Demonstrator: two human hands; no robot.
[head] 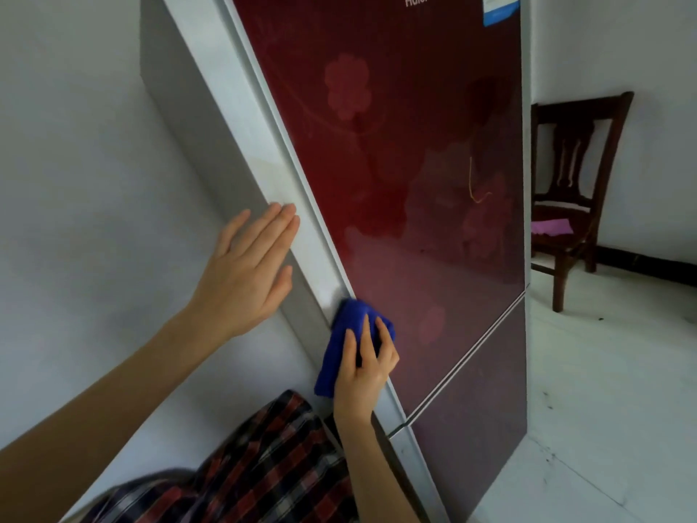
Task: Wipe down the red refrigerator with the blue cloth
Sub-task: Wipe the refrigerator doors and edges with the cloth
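The red refrigerator [407, 152] fills the middle of the view, its glossy door printed with pale flowers and edged by a silver side panel on the left. My right hand [364, 368] presses a folded blue cloth [341, 345] against the door's left edge, low on the upper door, where red meets silver. My left hand [247, 269] lies flat, fingers together, on the grey side panel a little higher up. It holds nothing.
A dark wooden chair [573, 183] with a purple cloth [550, 226] on its seat stands to the right, behind the fridge. A white wall [75, 183] is close on the left. Pale floor [611, 390] lies at the right. My plaid clothing [271, 466] shows below.
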